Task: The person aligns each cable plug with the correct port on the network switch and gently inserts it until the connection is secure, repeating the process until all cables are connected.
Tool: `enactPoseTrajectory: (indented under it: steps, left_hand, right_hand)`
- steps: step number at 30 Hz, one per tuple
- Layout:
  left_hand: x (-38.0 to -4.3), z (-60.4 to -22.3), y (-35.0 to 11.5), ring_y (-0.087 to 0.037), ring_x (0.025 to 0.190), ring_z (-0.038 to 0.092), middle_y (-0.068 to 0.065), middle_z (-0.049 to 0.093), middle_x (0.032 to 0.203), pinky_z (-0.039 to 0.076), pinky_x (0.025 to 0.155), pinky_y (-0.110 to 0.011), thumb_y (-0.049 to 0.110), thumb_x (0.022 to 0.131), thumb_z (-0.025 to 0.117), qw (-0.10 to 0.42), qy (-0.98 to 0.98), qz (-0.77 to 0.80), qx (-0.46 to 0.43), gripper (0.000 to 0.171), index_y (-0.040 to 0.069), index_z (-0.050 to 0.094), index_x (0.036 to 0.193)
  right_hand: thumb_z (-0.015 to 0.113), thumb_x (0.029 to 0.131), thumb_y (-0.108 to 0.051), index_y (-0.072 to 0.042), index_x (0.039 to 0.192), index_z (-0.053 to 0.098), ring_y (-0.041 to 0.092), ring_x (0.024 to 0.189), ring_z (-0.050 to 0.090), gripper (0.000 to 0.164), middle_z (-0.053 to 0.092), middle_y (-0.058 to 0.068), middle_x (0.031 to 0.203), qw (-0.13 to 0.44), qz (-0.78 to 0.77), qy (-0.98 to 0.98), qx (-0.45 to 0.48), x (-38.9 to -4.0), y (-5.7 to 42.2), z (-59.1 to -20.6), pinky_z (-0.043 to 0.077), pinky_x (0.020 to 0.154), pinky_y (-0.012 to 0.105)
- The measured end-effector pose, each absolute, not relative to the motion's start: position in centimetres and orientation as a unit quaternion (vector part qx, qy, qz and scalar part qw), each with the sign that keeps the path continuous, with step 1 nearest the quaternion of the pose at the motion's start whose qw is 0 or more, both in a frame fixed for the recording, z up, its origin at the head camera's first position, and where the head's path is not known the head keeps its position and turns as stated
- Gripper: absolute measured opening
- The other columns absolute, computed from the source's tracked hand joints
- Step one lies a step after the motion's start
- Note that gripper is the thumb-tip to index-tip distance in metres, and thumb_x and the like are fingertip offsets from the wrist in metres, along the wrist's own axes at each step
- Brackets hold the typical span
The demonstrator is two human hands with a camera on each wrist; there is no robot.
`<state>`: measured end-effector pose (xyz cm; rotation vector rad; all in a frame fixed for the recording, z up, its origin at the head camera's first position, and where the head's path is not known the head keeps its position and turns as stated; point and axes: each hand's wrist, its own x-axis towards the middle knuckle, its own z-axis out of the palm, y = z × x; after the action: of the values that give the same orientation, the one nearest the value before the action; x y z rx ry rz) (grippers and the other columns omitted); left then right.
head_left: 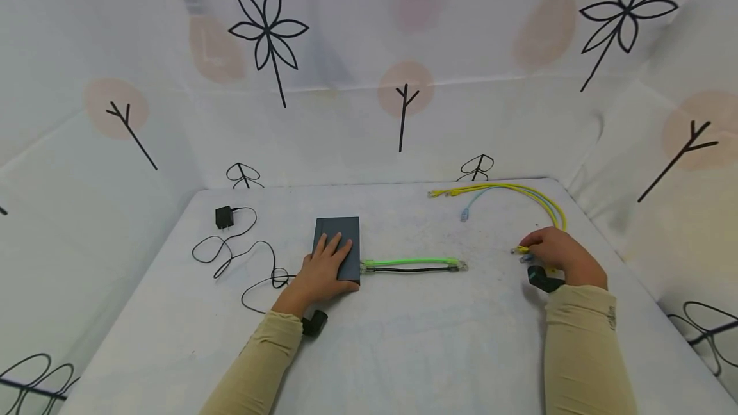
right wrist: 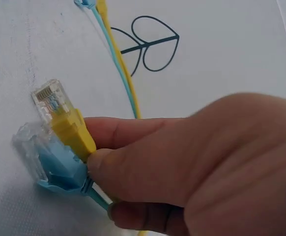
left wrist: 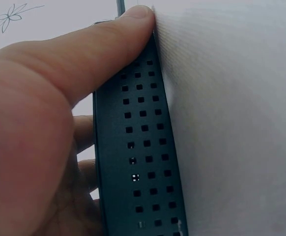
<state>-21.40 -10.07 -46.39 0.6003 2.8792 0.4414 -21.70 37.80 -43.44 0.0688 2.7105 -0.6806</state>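
My left hand [head_left: 323, 274] rests on a dark grey network switch [head_left: 350, 269], fingers spread over its top. In the left wrist view, the thumb [left wrist: 108, 44] lies against the switch's vented side [left wrist: 143, 142]. A green cable [head_left: 409, 262] and a black cable [head_left: 409, 269] run from the switch's right side. At the right, my right hand [head_left: 562, 255] pinches a yellow network cable just behind its clear-tipped plug [right wrist: 71, 128] between thumb and finger. A light blue plug [right wrist: 59, 164] sits beside the yellow one, its cord passing under the fingers.
Yellow cables [head_left: 507, 186] and a light blue cable arc along the back right, with a blue plug [head_left: 464, 214] at its far end. A black power adapter [head_left: 223, 217] with a looped cord [head_left: 254, 247] lies at the left. Printed cloth walls [head_left: 346, 133] surround the table.
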Motion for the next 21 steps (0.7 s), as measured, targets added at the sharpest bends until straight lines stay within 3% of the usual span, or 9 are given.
enactPoseTrajectory:
  steps: [4,10,13,17,21]
  left_hand:
    - [-21.3,-46.3,-10.1,-0.039,0.151,0.004,-0.008,0.014,0.164,0.027,0.107,-0.066,0.057,0.081,0.071,0.085,0.964,0.149,0.202,0.095,0.021,0.025,0.156]
    - [-21.3,-46.2,-10.1,-0.039,0.151,0.004,-0.009,0.014,0.164,0.027,0.107,-0.066,0.056,0.081,0.071,0.089,0.964,0.151,0.201,0.095,0.020,0.025,0.156]
    - [-21.3,-46.3,-10.1,-0.039,0.151,0.003,-0.008,0.013,0.164,0.027,0.108,-0.066,0.056,0.081,0.071,0.090,0.964,0.150,0.200,0.095,0.021,0.025,0.156]
    - [-21.4,-46.3,-10.1,-0.038,0.151,0.002,-0.007,0.012,0.164,0.026,0.108,-0.066,0.057,0.082,0.070,0.091,0.965,0.148,0.199,0.094,0.022,0.024,0.156]
    - [-21.4,-46.3,-10.1,-0.038,0.151,0.002,-0.007,0.012,0.164,0.026,0.108,-0.066,0.057,0.082,0.070,0.091,0.965,0.146,0.198,0.094,0.022,0.024,0.156]
  right_hand:
    - [0.049,0.096,-0.010,0.001,0.120,0.065,0.034,0.103,0.051,0.031,0.059,0.025,0.122,0.163,-0.234,0.958,0.024,-21.6,37.3,-43.1,0.045,0.080,0.040]
    - [0.041,0.099,-0.009,0.004,0.131,0.056,0.034,0.101,0.049,0.038,0.051,0.029,0.130,0.163,-0.225,0.960,0.034,-22.1,36.8,-43.0,0.043,0.079,0.041]
    - [0.036,0.099,-0.008,0.006,0.132,0.054,0.040,0.108,0.049,0.040,0.049,0.032,0.134,0.155,-0.206,0.966,0.033,-22.5,36.4,-42.8,0.044,0.088,0.051]
    - [0.033,0.099,-0.005,0.009,0.129,0.055,0.046,0.119,0.046,0.040,0.047,0.034,0.135,0.148,-0.187,0.971,0.034,-22.8,36.0,-42.7,0.037,0.101,0.061]
    - [0.034,0.099,-0.005,0.008,0.127,0.056,0.042,0.111,0.048,0.039,0.049,0.033,0.132,0.161,-0.199,0.966,0.044,-22.9,35.8,-42.6,0.039,0.098,0.060]
